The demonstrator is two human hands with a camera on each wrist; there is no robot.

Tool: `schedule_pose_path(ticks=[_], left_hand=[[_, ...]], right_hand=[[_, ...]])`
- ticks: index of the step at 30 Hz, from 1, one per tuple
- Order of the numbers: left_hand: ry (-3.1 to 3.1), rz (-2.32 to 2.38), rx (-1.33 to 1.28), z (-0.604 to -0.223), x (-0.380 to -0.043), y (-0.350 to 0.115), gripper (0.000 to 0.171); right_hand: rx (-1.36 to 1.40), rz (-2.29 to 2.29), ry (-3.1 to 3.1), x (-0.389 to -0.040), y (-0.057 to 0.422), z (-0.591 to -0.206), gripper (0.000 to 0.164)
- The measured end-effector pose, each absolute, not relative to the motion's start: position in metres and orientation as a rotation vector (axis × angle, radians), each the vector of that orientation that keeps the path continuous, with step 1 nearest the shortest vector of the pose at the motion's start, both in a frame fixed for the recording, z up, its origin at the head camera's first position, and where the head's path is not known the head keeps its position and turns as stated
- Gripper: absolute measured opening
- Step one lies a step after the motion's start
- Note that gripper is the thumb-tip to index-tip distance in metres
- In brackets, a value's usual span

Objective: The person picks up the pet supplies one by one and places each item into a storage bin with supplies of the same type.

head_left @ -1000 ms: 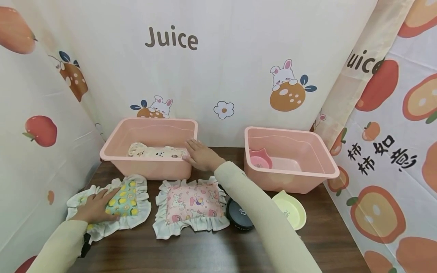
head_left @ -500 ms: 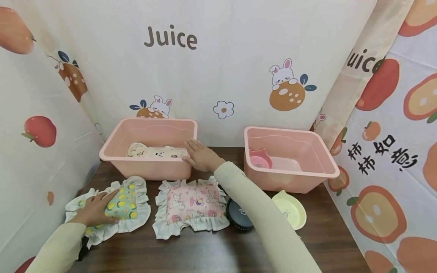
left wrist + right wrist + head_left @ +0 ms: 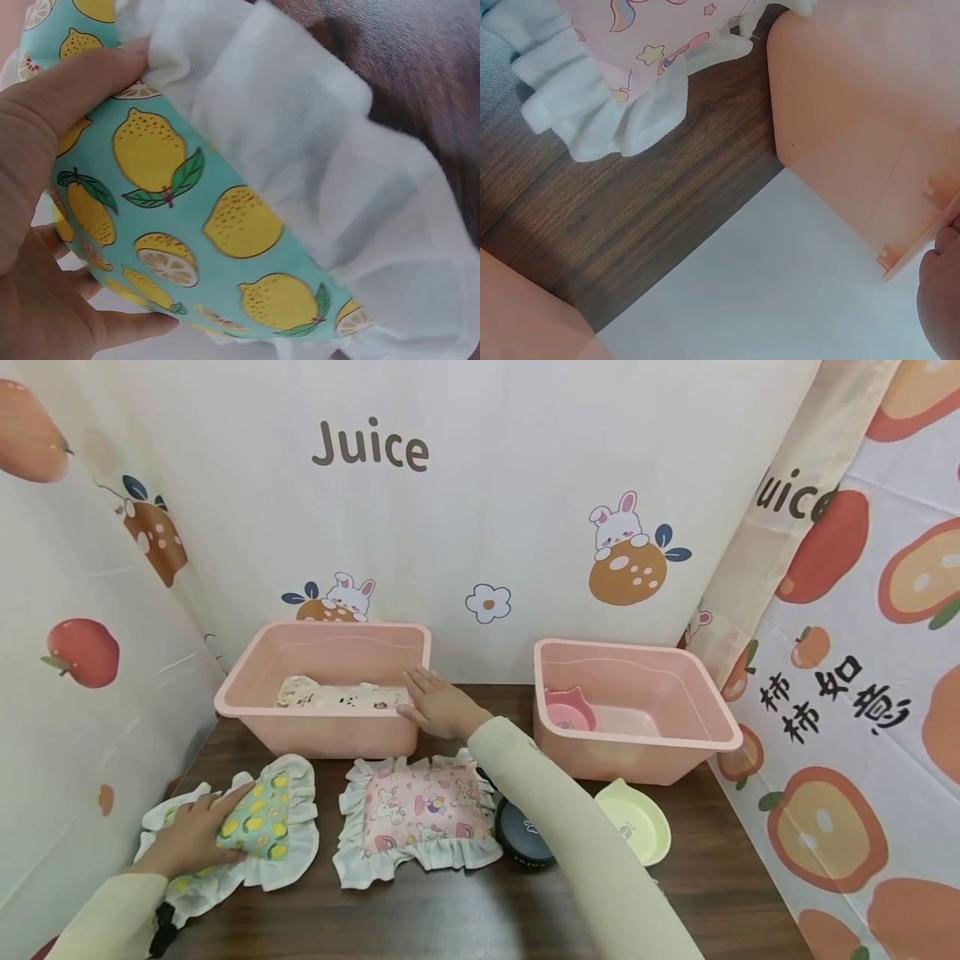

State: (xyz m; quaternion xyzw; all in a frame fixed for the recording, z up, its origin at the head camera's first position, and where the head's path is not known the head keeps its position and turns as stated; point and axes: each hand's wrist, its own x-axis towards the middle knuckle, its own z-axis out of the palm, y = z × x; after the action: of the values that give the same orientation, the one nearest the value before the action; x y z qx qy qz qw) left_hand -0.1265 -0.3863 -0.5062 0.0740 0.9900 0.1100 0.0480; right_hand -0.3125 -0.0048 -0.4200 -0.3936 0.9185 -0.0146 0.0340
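Note:
My left hand (image 3: 191, 839) grips a small lemon-print cushion (image 3: 247, 225) with a white frilled edge, at the table's left side. In the left wrist view the thumb lies across its printed face and the other fingers come round the opposite side. My right hand (image 3: 444, 703) rests on the right rim of the left pink bin (image 3: 322, 731), fingers extended. A cream patterned cloth item (image 3: 337, 697) lies inside that bin. In front of the bin, a pink frilled cushion (image 3: 423, 810) lies flat between my hands.
A second pink bin (image 3: 630, 758) stands at the right with a pink cat-eared bowl (image 3: 570, 708) inside. A dark round bowl (image 3: 517, 831), partly hidden by my right sleeve, and a pale yellow bowl (image 3: 641, 827) sit before it. Printed curtains enclose the dark wooden table (image 3: 420, 918).
My left hand has drawn the lemon-print cushion a little to the left and toward me. My right hand stays on the bin's rim. The head view has shifted slightly.

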Motion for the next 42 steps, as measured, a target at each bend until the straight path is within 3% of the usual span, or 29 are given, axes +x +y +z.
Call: schedule_pose_path(ticks=[19,42], left_hand=[[3.12,0.236,0.42,-0.422,-0.116,-0.385,0.109],[3.129,0.183,0.354,-0.319,-0.181,-0.352,0.113]], right_hand=[[-1.223,-0.063,2.819,-0.313,-0.004,-0.424,0.071],[-1.235,-0.082,2.825,-0.315,-0.004,-0.426,0.071]])
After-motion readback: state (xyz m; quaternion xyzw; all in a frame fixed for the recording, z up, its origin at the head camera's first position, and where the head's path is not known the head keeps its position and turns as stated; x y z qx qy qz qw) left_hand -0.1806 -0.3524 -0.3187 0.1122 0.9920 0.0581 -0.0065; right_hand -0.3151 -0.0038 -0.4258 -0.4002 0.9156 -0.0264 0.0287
